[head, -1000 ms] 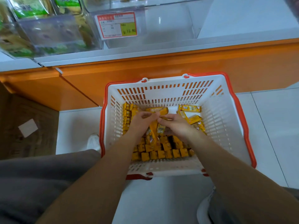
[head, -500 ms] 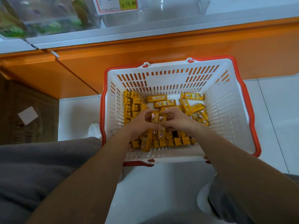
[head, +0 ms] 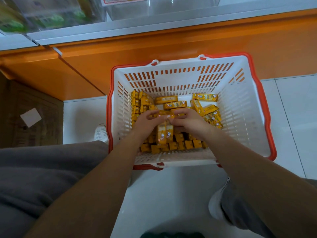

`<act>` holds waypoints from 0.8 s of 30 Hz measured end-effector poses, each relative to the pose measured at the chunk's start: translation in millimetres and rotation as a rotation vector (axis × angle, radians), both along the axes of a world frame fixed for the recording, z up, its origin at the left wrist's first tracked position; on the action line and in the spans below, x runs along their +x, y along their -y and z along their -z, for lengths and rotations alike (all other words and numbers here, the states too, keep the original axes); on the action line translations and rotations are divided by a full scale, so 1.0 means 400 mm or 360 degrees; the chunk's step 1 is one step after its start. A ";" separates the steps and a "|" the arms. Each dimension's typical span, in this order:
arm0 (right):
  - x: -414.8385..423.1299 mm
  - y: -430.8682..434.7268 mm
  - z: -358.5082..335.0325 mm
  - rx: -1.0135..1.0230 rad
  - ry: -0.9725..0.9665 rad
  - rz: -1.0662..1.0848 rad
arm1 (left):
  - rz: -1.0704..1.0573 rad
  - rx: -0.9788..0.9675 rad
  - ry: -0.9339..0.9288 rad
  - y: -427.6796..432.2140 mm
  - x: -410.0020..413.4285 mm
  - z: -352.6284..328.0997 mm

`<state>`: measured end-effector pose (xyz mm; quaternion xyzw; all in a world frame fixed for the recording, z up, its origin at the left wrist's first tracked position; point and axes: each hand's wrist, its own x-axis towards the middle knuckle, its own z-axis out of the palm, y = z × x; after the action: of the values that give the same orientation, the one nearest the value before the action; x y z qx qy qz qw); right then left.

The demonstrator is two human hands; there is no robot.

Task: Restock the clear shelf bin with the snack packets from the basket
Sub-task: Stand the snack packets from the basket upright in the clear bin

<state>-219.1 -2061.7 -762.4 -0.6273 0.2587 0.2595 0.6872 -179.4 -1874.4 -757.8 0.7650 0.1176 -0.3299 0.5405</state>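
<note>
A white basket with a red rim [head: 243, 107] sits on the floor against the orange shelf base. Its bottom holds several yellow snack packets [head: 175, 105], some lying flat, others standing on end. Both my hands are inside it, close together. My left hand [head: 147, 123] and my right hand [head: 190, 123] curl round a bundle of yellow packets [head: 164, 133] between them, with one packet across the fingertips. The clear shelf bin [head: 171, 7] is above, at the top edge, and looks hollow behind its price label.
A neighbouring clear bin with green packets [head: 42, 16] is at the top left. The orange shelf base [head: 171, 43] runs behind the basket. A brown cardboard box [head: 30, 115] lies on the floor at left. My grey trouser legs and white shoes flank the basket.
The view has tilted down, so the shelf bin has slid to the top edge. My hands have drawn closer together and gathered a bundle of packets between them.
</note>
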 end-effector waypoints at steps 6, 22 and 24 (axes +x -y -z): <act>0.018 -0.028 -0.022 -0.0126 0.0076 0.0274 | -0.0233 -0.0219 -0.0190 0.052 0.005 -0.035; 0.158 0.257 0.132 -0.1686 -0.0085 -0.0821 | -0.0120 0.0060 0.0057 0.015 0.092 0.049; 0.158 0.252 0.151 -0.1781 -0.0087 -0.0806 | -0.0108 0.0071 0.0048 0.017 0.094 0.053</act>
<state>-155.7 -2162.6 -822.8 -0.9280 0.2160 0.2554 0.1637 -141.8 -1881.1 -778.8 0.7774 0.1425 -0.2970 0.5358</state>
